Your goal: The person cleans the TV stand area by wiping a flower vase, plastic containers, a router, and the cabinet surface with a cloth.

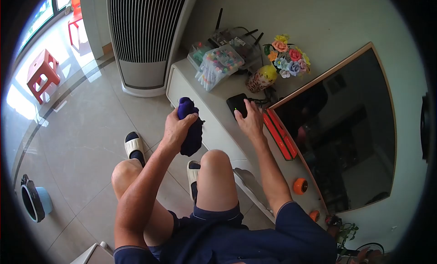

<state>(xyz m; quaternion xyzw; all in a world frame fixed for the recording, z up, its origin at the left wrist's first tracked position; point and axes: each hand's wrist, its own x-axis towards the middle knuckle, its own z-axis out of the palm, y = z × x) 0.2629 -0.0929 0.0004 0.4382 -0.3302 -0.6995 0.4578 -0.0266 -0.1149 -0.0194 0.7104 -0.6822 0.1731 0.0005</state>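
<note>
A bunched dark purple cloth (191,137) hangs from my left hand (175,128), whose fingers are closed around its upper part. It is held in the air in front of the white cabinet (214,123). My right hand (251,122) is over the cabinet top with its thumb and fingers apart. Its fingertips are at the edge of a flat black box (236,104) with a small green light. Whether they press on the box or just hover at it, I cannot tell. Dark cables run behind the box.
On the cabinet stand clear boxes of colored markers (221,63), a router (236,38), a flower vase (261,78), a red box (280,135), an orange round object (300,186) and a television (346,141). A tall grilled appliance (143,77), red stool (43,72) and bin (43,200) occupy the floor.
</note>
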